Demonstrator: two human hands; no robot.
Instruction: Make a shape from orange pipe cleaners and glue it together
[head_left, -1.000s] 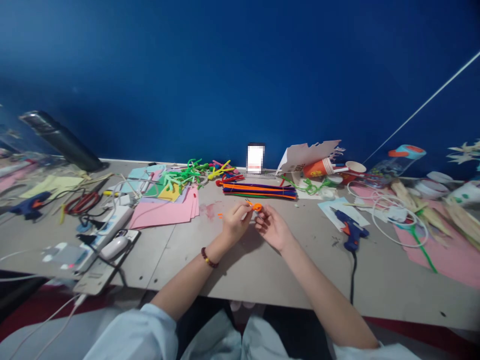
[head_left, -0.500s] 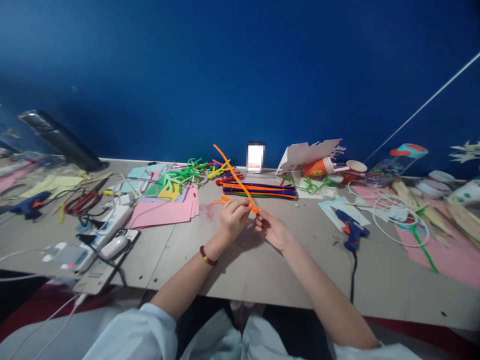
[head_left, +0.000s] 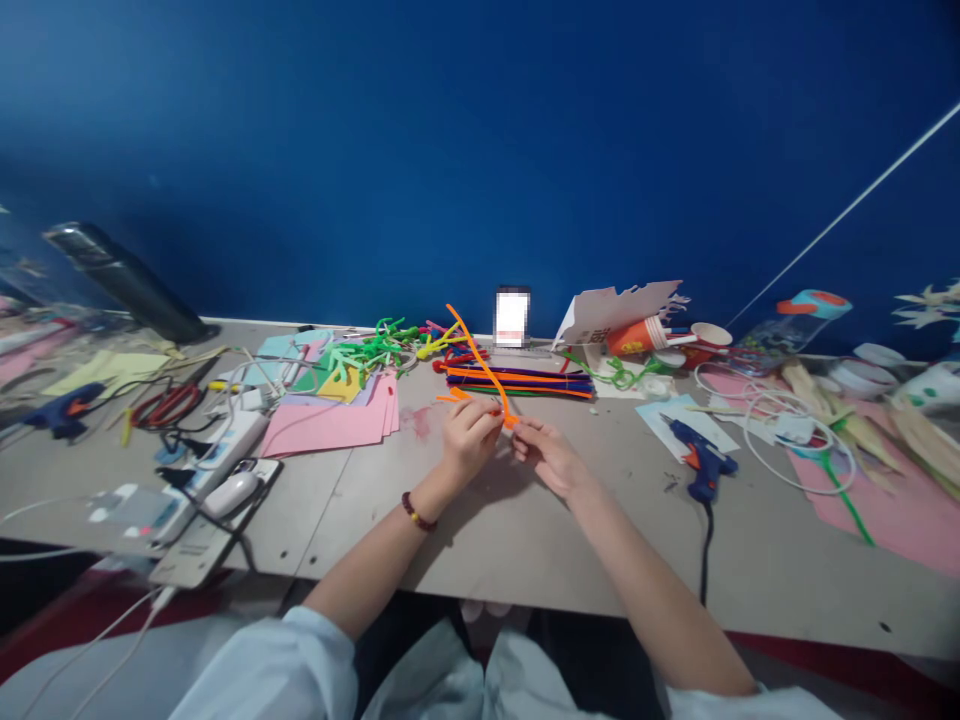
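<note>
- Orange stem (head_left: 478, 353): between both hands, above the table (head_left: 525, 560); long end leans upward.
- Left hand (head_left: 466, 438): fingertips pinched together on the stem.
- Right hand (head_left: 550, 458): thumb and finger nip its lower end, apparently to steady the bend.
- Glue gun (head_left: 703, 458): nozzle over blue paper (head_left: 651, 416), presumably against drips.
- Bundled stems (head_left: 525, 381): just beyond, likely for reach.
- Writing: characters on white sheet (head_left: 619, 312) illegible; screen (head_left: 512, 318) pixelated.

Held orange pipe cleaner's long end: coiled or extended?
Extended: the orange pipe cleaner runs up and left from the fingers in one long, slightly curved line.
</note>
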